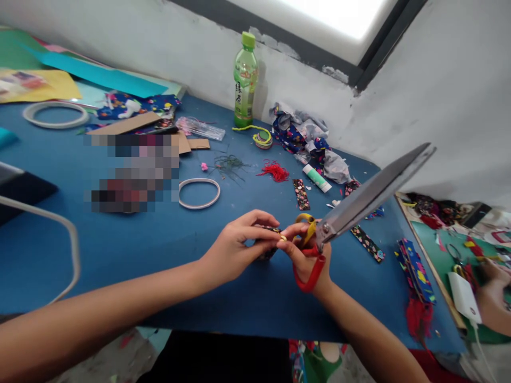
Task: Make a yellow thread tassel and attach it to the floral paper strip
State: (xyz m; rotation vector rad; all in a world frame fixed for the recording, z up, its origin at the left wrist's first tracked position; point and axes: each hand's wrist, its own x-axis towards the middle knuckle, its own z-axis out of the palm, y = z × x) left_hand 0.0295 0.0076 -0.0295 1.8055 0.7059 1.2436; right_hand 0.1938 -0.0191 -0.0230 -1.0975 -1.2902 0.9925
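Observation:
Above the front of the blue table, my left hand [233, 244] is closed in a pinch on a small piece of dark floral fabric [267, 254], mostly hidden by the fingers. My right hand [325, 271] meets it fingertip to fingertip, and a tiny yellowish loop or ring [283, 239] shows between the tips. Large scissors [369, 194] hang in the right hand, with one red and one yellow handle around the fingers. Their blades point up and to the right, away from the fabric. Whether the blades are fully together is hard to tell.
Behind the hands lie a red thread bundle [274, 171], a glue stick [316, 178] and a white ring [199, 193]. A green bottle [245, 80] stands by the wall. Floral strips [367, 243] lie rightward. Another person's hand [495, 298] is at the neighbouring green table.

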